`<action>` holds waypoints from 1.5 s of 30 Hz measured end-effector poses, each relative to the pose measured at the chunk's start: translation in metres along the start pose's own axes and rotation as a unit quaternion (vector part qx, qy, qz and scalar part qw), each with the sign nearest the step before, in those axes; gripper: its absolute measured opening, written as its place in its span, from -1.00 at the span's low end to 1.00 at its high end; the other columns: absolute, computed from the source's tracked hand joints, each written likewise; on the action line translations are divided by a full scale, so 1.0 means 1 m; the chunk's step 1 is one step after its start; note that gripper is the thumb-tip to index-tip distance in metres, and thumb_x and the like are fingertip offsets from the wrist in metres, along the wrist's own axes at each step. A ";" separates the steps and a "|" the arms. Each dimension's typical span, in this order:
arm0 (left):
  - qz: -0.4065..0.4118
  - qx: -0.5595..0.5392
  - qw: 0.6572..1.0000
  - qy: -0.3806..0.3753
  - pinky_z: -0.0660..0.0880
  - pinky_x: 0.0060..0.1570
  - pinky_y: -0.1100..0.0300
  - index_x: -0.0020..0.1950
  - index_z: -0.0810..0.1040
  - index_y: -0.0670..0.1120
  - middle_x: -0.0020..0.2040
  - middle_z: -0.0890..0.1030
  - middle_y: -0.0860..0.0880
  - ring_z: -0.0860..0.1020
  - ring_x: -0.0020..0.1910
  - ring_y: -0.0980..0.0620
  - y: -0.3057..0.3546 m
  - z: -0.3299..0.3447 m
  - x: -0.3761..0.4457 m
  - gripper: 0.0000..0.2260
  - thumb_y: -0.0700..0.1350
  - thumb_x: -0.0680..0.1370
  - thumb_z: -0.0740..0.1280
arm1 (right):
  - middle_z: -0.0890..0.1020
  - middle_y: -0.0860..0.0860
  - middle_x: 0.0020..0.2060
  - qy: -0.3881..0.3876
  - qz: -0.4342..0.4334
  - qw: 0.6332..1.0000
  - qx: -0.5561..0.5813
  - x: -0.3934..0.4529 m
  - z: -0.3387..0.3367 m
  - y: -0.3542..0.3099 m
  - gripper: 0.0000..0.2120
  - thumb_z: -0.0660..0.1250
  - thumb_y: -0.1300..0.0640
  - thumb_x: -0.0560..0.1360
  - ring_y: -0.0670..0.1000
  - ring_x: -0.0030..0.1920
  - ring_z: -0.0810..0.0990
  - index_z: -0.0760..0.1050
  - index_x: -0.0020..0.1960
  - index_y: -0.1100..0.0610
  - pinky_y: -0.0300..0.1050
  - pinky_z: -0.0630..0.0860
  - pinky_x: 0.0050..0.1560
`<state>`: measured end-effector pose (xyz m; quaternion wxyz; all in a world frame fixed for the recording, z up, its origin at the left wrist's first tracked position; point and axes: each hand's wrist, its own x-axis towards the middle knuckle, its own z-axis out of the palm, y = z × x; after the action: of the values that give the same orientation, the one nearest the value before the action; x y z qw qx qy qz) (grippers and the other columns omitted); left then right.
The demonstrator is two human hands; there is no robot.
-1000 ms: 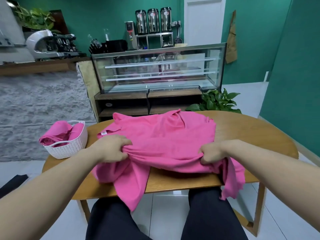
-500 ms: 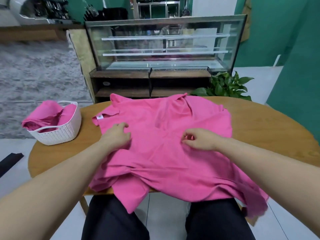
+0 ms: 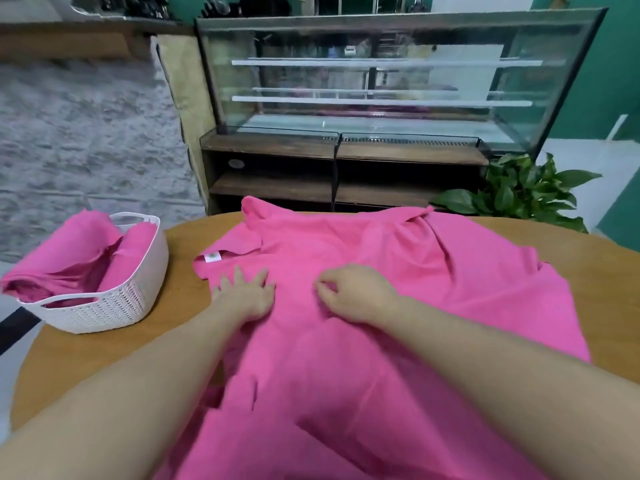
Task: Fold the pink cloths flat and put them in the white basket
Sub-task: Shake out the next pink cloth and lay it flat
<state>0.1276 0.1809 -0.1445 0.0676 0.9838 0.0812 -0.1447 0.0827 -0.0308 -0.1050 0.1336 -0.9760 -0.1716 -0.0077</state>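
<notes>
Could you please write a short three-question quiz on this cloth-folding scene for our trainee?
1. True or false: the white woven plastic basket already holds pink cloth.
2. The spread pink fabric cloth lies on: A) the floor B) the round wooden table C) the glass display case.
3. Which hand lies flat with fingers spread?

Key
1. True; folded pink cloths sit inside.
2. B.
3. The left hand; the right hand has its fingers curled on the cloth.
</notes>
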 end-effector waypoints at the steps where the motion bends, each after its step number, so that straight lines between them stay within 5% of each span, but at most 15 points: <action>1: 0.001 0.004 1.000 0.000 -0.18 0.52 -0.15 0.59 -0.13 0.27 0.62 -0.21 -0.11 -0.15 0.59 -0.25 0.001 0.000 0.007 -0.50 0.26 0.64 -0.15 | 0.62 -0.01 0.22 -0.029 0.020 0.999 -0.029 0.013 0.006 0.000 -0.66 0.10 -0.13 0.61 0.13 0.25 0.55 0.52 0.28 -0.14 0.01 0.47 0.22; 4: 0.019 0.000 1.000 0.014 -0.26 0.53 -0.14 0.57 -0.16 0.31 0.61 -0.25 -0.08 -0.23 0.58 -0.20 -0.001 -0.002 0.035 -0.50 0.30 0.63 -0.18 | 0.16 -0.09 0.57 -0.166 0.081 0.980 -0.067 0.048 0.022 0.008 -0.47 -0.01 -0.33 0.59 0.13 0.55 0.15 0.14 0.54 -0.27 0.31 0.11 0.48; 6: 0.031 0.003 0.999 0.021 -0.25 0.53 -0.14 0.57 -0.14 0.32 0.62 -0.24 -0.07 -0.22 0.59 -0.19 -0.006 -0.008 0.058 -0.50 0.31 0.62 -0.19 | -0.09 -0.16 0.60 -0.204 0.093 0.972 -0.073 0.070 0.029 0.015 -0.37 -0.04 -0.45 0.53 0.13 0.59 -0.12 -0.07 0.55 -0.34 0.49 -0.12 0.43; 11: 0.086 0.010 0.993 0.079 -0.17 0.54 -0.13 0.57 0.03 0.30 0.63 -0.07 -0.08 -0.09 0.60 -0.17 -0.014 -0.017 0.110 -0.52 0.29 0.64 -0.13 | -0.18 -0.22 0.58 -0.185 0.116 0.974 -0.054 0.122 0.042 0.030 -0.28 -0.13 -0.59 0.41 0.09 0.58 -0.29 -0.16 0.51 -0.43 0.61 -0.30 0.31; 14: 0.107 -0.007 0.973 0.204 0.09 0.48 -0.17 0.47 0.34 0.17 0.55 0.25 -0.05 0.19 0.53 -0.12 -0.008 -0.022 0.129 -0.59 0.19 0.65 0.03 | -0.15 -0.19 0.59 -0.145 0.130 0.979 -0.053 0.150 0.048 0.037 -0.29 -0.18 -0.58 0.41 0.10 0.58 -0.27 -0.13 0.52 -0.42 0.62 -0.31 0.30; 17: 0.162 0.051 0.938 0.302 0.33 0.20 -0.06 0.31 0.46 0.04 0.35 0.43 -0.04 0.42 0.29 -0.09 0.014 -0.028 0.128 -0.68 0.07 0.60 0.17 | -0.11 -0.18 0.59 -0.108 0.144 0.982 -0.059 0.180 0.055 0.043 -0.33 -0.21 -0.53 0.45 0.11 0.59 -0.22 -0.11 0.53 -0.38 0.63 -0.28 0.30; 21: 0.145 0.017 0.970 0.195 0.33 0.24 -0.13 0.49 0.25 0.09 0.42 0.38 -0.04 0.38 0.36 -0.13 0.045 -0.025 0.128 -0.53 0.15 0.60 0.16 | -0.06 -0.15 0.60 -0.070 0.161 0.983 -0.054 0.211 0.059 0.048 -0.42 -0.20 -0.39 0.56 0.11 0.59 -0.15 -0.06 0.55 -0.31 0.59 -0.23 0.34; 24: 0.072 0.000 0.994 0.087 0.03 0.41 -0.41 0.58 0.00 0.22 0.62 0.05 0.06 0.03 0.58 -0.13 0.034 -0.024 0.141 -0.44 0.32 0.60 -0.03 | 0.13 -0.18 0.57 -0.025 0.113 0.993 -0.009 0.221 0.063 0.054 -0.49 -0.03 -0.29 0.59 0.06 0.58 0.03 0.13 0.53 -0.30 0.50 -0.18 0.43; 26: 0.076 0.030 0.993 0.079 -0.14 0.42 -0.43 0.58 -0.05 0.28 0.63 -0.09 0.11 -0.12 0.60 -0.11 0.018 -0.023 0.149 -0.41 0.40 0.57 -0.13 | 0.36 -0.20 0.47 0.057 0.063 0.985 0.149 0.217 0.063 0.059 -0.50 0.13 -0.18 0.52 -0.01 0.49 0.28 0.33 0.46 -0.25 0.37 0.01 0.49; 28: 0.097 0.036 0.991 0.086 -0.17 0.43 -0.41 0.57 -0.04 0.32 0.63 -0.09 0.14 -0.12 0.61 -0.08 0.008 -0.024 0.154 -0.39 0.45 0.54 -0.15 | 0.53 -0.13 0.34 0.164 0.045 0.935 0.312 0.208 0.062 0.068 -0.53 0.21 -0.02 0.47 -0.02 0.36 0.45 0.46 0.39 -0.11 0.15 0.27 0.45; 31: 0.108 0.034 0.990 0.082 -0.15 0.44 -0.40 0.55 -0.01 0.35 0.62 -0.05 0.15 -0.10 0.61 -0.03 -0.001 -0.029 0.159 -0.42 0.45 0.54 -0.13 | 0.59 -0.04 0.25 0.234 0.100 0.931 0.263 0.190 0.056 0.094 -0.60 0.26 0.15 0.48 0.06 0.28 0.49 0.54 0.31 0.01 -0.01 0.36 0.37; 36: 0.119 0.118 0.968 0.186 0.02 0.38 -0.47 0.52 0.19 0.22 0.59 0.10 0.02 0.07 0.56 -0.10 0.020 -0.035 0.150 -0.57 0.21 0.65 0.00 | 0.64 -0.02 0.20 0.226 0.135 0.954 0.144 0.149 0.029 0.137 -0.61 0.28 0.16 0.46 0.10 0.25 0.53 0.58 0.27 0.01 0.00 0.43 0.29; 39: 0.186 0.080 0.952 0.231 0.32 0.30 -0.26 0.40 0.36 0.12 0.48 0.27 -0.01 0.32 0.40 -0.12 0.063 -0.036 0.128 -0.66 0.03 0.62 0.15 | 0.65 -0.03 0.15 0.265 0.170 0.935 0.162 0.127 0.000 0.162 -0.64 0.26 0.16 0.49 0.07 0.18 0.56 0.57 0.26 -0.02 -0.05 0.45 0.18; 42: 0.209 0.004 0.964 0.165 0.41 0.25 -0.18 0.41 0.36 0.13 0.40 0.37 0.00 0.42 0.33 -0.13 0.118 -0.032 0.103 -0.62 0.13 0.60 0.17 | 0.60 0.07 0.25 0.201 0.259 0.938 0.117 0.104 -0.013 0.200 -0.56 0.19 0.05 0.57 0.17 0.25 0.53 0.39 0.45 -0.12 -0.01 0.43 0.20; 45: 0.148 -0.008 0.988 0.048 0.21 0.33 -0.40 0.51 0.23 0.20 0.52 0.25 0.02 0.26 0.48 -0.21 0.159 -0.020 0.084 -0.47 0.32 0.56 0.10 | 0.41 -0.05 0.46 0.084 0.324 0.942 0.035 0.074 -0.010 0.230 -0.51 0.06 -0.20 0.61 0.14 0.46 0.32 0.14 0.53 -0.28 0.22 0.24 0.42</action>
<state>0.2411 0.0401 -0.1328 0.0922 0.9902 -0.0606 -0.0854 0.2302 -0.2175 -0.1501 0.1768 -0.9694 0.1657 -0.0402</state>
